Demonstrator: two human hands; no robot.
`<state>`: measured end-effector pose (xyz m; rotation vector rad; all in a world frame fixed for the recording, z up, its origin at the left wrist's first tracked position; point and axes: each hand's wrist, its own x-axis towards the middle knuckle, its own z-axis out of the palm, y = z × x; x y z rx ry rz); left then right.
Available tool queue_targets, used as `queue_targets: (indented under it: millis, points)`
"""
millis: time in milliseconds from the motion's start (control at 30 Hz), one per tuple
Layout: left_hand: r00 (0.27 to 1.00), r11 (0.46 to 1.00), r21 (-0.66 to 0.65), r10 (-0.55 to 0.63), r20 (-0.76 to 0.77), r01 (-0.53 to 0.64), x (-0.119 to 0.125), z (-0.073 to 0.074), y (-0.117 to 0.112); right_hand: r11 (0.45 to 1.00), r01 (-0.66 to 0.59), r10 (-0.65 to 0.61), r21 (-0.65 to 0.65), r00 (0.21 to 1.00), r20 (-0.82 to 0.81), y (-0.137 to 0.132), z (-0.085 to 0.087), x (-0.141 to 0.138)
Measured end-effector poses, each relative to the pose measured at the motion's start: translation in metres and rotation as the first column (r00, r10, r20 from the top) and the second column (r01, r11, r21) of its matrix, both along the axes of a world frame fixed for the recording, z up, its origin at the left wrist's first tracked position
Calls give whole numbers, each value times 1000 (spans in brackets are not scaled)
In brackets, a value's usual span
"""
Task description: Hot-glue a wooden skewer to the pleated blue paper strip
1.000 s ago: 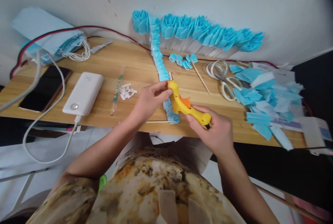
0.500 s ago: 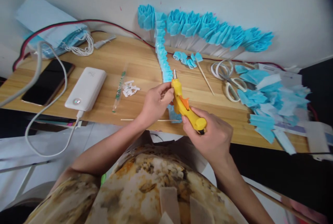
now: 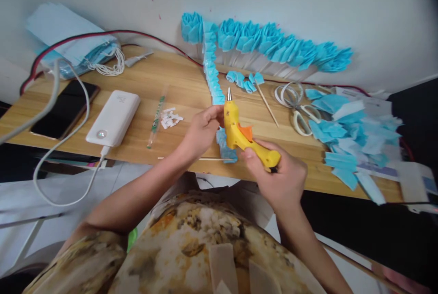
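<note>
Lying on the table [image 3: 181, 73], a white power bank [image 3: 112, 118] comes first; then the left hand [image 3: 201, 133], fingers bent at the pleated blue strip [image 3: 212, 77], their grip impossible to tell. Just right, a yellow glue gun [image 3: 237, 133] slants over the strip, the right hand [image 3: 284, 175] clamping its fingers round the handle.

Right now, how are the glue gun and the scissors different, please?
The glue gun is yellow with an orange trigger; the scissors are pale at the handles. The right hand holds the glue gun, while the scissors lie on the table. The glue gun has one thick grip; the scissors have two loops. Both are hand tools.
</note>
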<state>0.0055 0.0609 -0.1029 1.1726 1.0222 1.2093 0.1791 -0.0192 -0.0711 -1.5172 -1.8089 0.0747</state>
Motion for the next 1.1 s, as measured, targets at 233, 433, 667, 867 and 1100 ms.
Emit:
queue_targets:
  millis: [233, 433, 667, 867, 1100]
  points:
    - [996, 996, 7, -84, -36, 84, -15, 9, 0, 997, 1, -10, -83, 994, -108, 6, -4, 9]
    - [988, 993, 48, -103, -112, 109, -13, 13, 5, 999, -22, 20, 35, 999, 33, 6, -7, 6]
    - [952, 986, 139, -52, -301, 97, -10, 12, 4, 983, -71, 40, 167, 983, 181, 8, -12, 5]
    - [913, 982, 185, 46, -404, 32, 4, 8, 2, 958, -61, 2, 281, 978, 206, 10, -17, -4]
    - [980, 994, -22, -109, -169, 107, -13, 9, 10, 988, 61, -106, -143, 938, -329, 23, -6, 28]
